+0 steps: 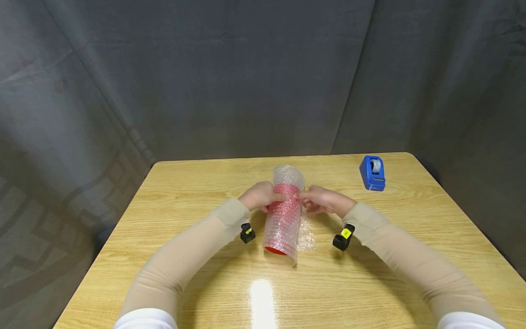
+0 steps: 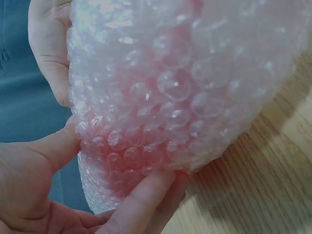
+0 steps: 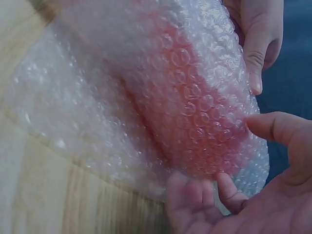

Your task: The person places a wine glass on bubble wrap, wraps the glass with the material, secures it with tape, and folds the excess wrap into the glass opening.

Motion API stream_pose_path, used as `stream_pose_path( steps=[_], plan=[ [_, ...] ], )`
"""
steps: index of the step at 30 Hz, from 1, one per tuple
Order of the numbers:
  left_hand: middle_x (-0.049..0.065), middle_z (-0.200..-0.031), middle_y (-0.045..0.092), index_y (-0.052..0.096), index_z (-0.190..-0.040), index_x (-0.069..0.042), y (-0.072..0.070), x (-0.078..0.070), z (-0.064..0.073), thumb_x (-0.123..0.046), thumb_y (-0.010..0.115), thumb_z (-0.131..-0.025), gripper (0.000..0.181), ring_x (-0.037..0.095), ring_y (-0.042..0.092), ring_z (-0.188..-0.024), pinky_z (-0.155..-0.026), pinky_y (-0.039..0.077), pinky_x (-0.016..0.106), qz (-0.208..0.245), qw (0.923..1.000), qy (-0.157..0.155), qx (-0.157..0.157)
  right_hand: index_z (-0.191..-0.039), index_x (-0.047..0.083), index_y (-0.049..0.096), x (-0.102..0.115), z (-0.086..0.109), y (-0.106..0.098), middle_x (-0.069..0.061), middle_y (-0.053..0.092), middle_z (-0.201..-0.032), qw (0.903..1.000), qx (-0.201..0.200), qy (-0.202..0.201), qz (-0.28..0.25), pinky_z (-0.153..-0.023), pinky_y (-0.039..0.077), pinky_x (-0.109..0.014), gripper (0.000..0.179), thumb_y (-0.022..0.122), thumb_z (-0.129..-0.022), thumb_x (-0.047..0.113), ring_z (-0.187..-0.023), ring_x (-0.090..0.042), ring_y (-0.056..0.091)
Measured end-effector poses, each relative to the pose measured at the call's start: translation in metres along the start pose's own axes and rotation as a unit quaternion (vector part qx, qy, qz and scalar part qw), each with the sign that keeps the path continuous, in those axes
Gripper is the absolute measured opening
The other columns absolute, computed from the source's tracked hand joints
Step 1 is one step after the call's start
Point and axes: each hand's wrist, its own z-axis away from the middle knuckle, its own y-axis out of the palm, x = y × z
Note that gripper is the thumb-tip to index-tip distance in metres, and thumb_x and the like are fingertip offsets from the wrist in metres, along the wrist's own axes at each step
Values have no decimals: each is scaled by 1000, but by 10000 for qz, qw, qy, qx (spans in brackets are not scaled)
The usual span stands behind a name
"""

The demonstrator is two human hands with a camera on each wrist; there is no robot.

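A red cylindrical object (image 1: 276, 251) lies on the table inside a roll of clear bubble wrap (image 1: 282, 224), its red end showing at the near opening. From the left, my left hand (image 1: 260, 196) grips the roll, thumb on top and fingers curled at its lower side, as the left wrist view shows. My right hand (image 1: 322, 199) holds the opposite side, its thumb (image 3: 273, 126) pressed on the bubbles and its fingers bent beneath. A loose flap of the wrap (image 3: 73, 112) spreads flat on the table along the right side.
A blue tape dispenser (image 1: 373, 176) with a roll of clear tape stands at the back right of the wooden table (image 1: 185, 192). Dark grey curtains (image 1: 246, 82) hang behind the table and along both sides.
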Motion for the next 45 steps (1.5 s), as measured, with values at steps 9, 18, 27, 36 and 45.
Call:
stream_pose_path(
  steps=[9, 18, 27, 36, 45],
  plan=[
    [7, -82, 58, 59, -97, -1, 0, -2, 1, -33, 63, -94, 32, 18, 61, -66, -71, 60, 37, 127, 9999, -64, 15, -84, 1, 47, 7, 1, 4, -6, 49, -79, 9963, 263, -38, -817, -72, 58, -21, 12, 46, -95, 7, -68, -13, 59],
    [6, -80, 56, 59, -96, 0, 1, -4, 1, -32, 62, -95, 32, 19, 63, -65, -74, 60, 39, 11, 9999, -101, 1, -102, -1, 44, 6, 2, 3, -13, 42, -99, 9914, 282, 227, -1255, -83, 57, -28, 23, 39, -99, 22, -83, -21, 59],
    [8, -84, 59, 60, -101, 1, 1, -5, 1, -32, 61, -95, 33, 20, 64, -67, -72, 60, 36, -32, 9999, -101, 19, -113, -2, 46, 7, 1, 5, -14, 49, -101, 9927, 369, 238, -1124, -82, 57, -26, 34, 46, -102, 30, -84, -19, 63],
    [8, -84, 60, 61, -100, 1, 2, -5, 0, -33, 62, -95, 34, 19, 65, -69, -69, 60, 33, -51, 9999, -105, 10, -118, -5, 42, 7, 0, 6, -16, 47, -104, 9914, 263, 349, -1234, -81, 57, -26, 32, 51, -100, 20, -81, -19, 64],
    [10, -89, 61, 60, -102, 2, -1, -2, 3, -35, 64, -93, 38, 20, 66, -73, -70, 60, 33, 310, 9994, -121, 105, -119, -6, 39, 5, -1, 10, -15, 46, -102, 9930, 229, 207, -1143, -81, 57, -26, 33, 50, -98, 18, -81, -18, 62]
  ],
)
